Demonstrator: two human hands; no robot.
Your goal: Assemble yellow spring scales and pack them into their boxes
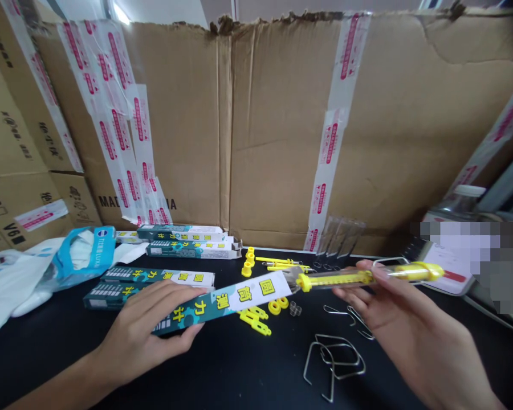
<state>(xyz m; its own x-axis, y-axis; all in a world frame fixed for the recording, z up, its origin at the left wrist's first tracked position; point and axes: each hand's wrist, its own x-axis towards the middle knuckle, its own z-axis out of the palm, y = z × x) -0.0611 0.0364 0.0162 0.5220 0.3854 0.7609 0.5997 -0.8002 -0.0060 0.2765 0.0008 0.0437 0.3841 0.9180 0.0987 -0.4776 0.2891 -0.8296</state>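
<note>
Left hand point(145, 327) grips a slim box point(222, 304); right hand point(393, 310) pinches a yellow tube point(363, 277), end-on, touching the box's open flap, mid-tabletop point(239, 370).

My left grip holds a glossy printed teal-and-white cardboard box point(222, 304), my right a clear-and-yellow smooth plastic tube point(367, 276); bent shiny steel wire hooks point(333, 359) lie on the matt black counter point(239, 370).

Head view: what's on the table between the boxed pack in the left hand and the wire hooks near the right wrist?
Head view: loose yellow plastic parts lie on the black table between the pack and the wire hooks.
</note>
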